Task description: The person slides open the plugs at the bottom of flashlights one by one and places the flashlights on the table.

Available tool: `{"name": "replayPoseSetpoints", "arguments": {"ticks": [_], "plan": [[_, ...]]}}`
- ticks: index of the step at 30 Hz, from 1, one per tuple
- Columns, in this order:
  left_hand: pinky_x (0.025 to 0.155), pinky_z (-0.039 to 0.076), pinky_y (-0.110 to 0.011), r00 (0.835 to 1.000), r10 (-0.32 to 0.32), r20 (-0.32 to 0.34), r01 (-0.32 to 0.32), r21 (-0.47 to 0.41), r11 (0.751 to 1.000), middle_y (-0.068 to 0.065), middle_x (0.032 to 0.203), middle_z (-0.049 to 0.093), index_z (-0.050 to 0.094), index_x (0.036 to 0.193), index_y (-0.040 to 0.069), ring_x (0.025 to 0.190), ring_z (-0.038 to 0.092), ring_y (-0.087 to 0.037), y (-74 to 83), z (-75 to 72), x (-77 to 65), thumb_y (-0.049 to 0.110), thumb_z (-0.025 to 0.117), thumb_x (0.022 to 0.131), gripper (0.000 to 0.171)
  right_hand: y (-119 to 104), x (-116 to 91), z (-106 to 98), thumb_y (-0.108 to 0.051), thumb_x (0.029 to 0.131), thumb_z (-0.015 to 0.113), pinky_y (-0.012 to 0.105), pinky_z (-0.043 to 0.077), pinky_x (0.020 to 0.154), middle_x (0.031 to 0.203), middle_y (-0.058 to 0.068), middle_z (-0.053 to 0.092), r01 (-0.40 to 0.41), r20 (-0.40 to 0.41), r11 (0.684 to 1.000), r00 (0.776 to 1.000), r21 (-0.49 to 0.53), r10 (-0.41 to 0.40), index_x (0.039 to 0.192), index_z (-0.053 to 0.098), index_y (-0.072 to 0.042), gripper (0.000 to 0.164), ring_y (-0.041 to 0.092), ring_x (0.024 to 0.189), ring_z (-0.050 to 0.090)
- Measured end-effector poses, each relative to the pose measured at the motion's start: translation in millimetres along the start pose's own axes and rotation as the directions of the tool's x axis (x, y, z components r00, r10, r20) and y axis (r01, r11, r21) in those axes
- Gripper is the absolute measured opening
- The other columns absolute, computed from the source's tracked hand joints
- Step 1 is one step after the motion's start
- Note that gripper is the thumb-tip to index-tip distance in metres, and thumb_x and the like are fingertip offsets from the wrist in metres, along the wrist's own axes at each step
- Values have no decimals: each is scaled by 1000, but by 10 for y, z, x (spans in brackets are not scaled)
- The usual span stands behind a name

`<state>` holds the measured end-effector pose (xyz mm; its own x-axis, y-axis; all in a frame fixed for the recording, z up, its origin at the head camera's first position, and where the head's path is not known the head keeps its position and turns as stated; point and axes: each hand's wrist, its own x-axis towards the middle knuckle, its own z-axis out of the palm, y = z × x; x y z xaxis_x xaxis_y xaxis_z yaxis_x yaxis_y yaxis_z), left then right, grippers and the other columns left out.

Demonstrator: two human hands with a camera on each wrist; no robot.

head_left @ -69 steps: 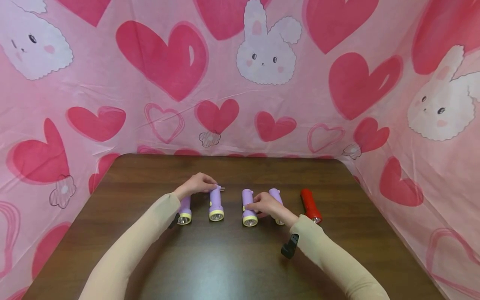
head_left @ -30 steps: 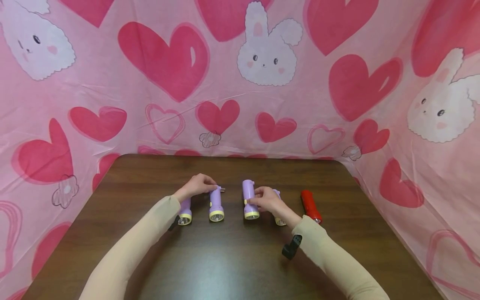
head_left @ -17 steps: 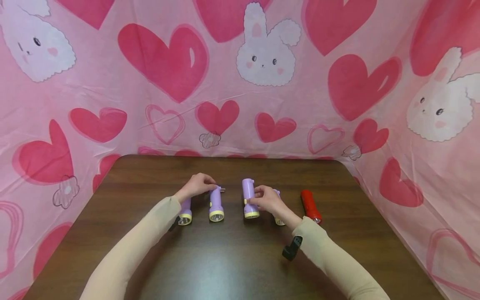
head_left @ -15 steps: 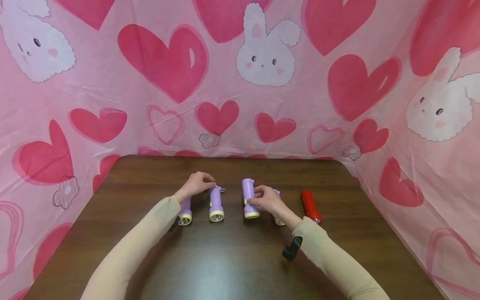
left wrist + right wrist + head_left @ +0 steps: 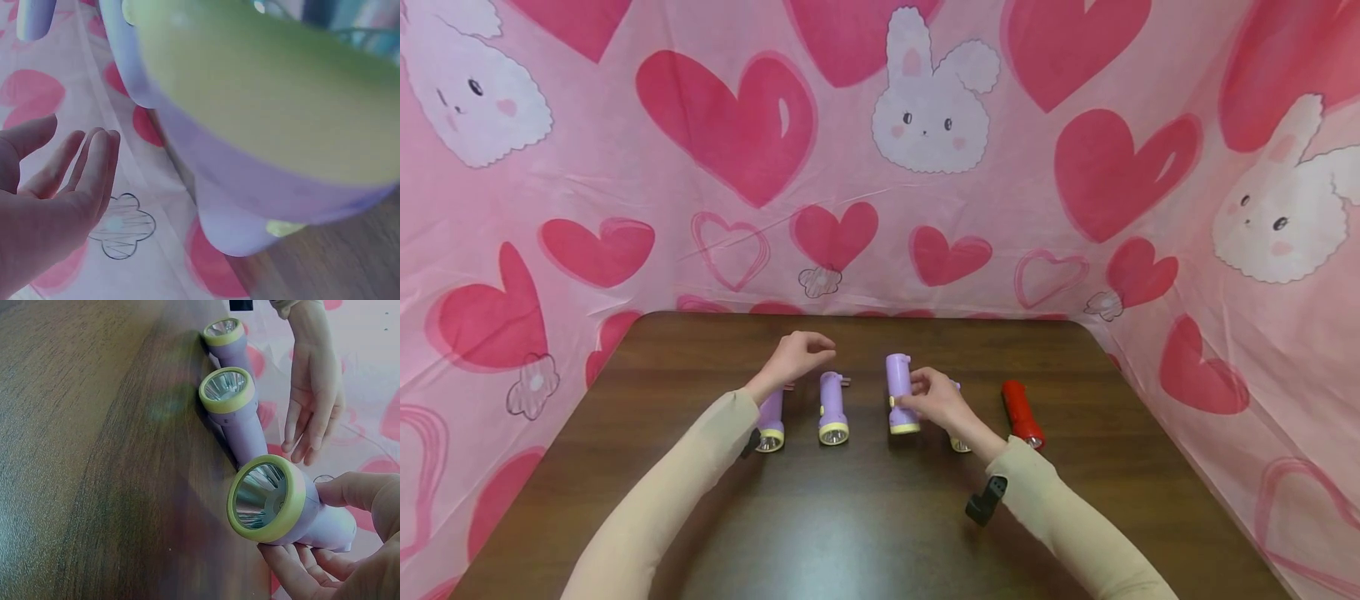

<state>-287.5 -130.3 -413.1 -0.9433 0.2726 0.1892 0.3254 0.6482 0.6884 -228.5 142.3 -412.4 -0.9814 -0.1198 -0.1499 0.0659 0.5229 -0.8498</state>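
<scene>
My right hand (image 5: 936,396) pinches a purple flashlight (image 5: 898,387) with a yellow rim between thumb and fingers. The right wrist view shows this flashlight (image 5: 269,500) tilted above the wooden surface, lens toward the camera. My left hand (image 5: 797,358) holds nothing and hovers just behind two purple flashlights. Of these, the outer flashlight (image 5: 771,423) is partly covered by the left wrist, and the inner flashlight (image 5: 832,408) lies fully visible. In the left wrist view the left hand (image 5: 62,181) has its fingers apart from the thumb, beside a large yellow rim (image 5: 262,94).
Another purple flashlight (image 5: 958,443) lies mostly hidden behind the right hand. Farther right is a red flashlight (image 5: 1021,414). All rest on a dark wooden table (image 5: 820,517), enclosed by a pink cloth (image 5: 850,175) printed with hearts and rabbits.
The right hand has raised its purple flashlight from the table and shifted it slightly back. The left hand has let go of the inner flashlight and moved up and away from its end.
</scene>
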Motion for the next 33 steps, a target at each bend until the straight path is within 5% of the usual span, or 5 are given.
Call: {"name": "replayPoseSetpoints", "arguments": {"ticks": [23, 33], "plan": [[95, 54, -45, 997, 71, -9, -71, -44, 996, -13, 115, 74, 73, 114, 4, 110, 69, -28, 340, -10, 3, 21, 70, 91, 28, -49, -65, -21, -11, 80, 79, 42, 61, 81, 112, 22, 69, 140, -94, 990, 986, -8, -140, 121, 58, 4, 48, 29, 96, 70], [95, 55, -43, 994, 110, -1, -110, -78, 991, -11, 114, 75, 73, 115, 6, 110, 69, -26, 522, -30, -25, 21, 69, 93, 27, -81, -58, -13, -14, 81, 79, 44, 60, 84, 115, 22, 70, 136, -98, 990, 985, -32, -139, 125, 60, 5, 51, 30, 97, 71]]}}
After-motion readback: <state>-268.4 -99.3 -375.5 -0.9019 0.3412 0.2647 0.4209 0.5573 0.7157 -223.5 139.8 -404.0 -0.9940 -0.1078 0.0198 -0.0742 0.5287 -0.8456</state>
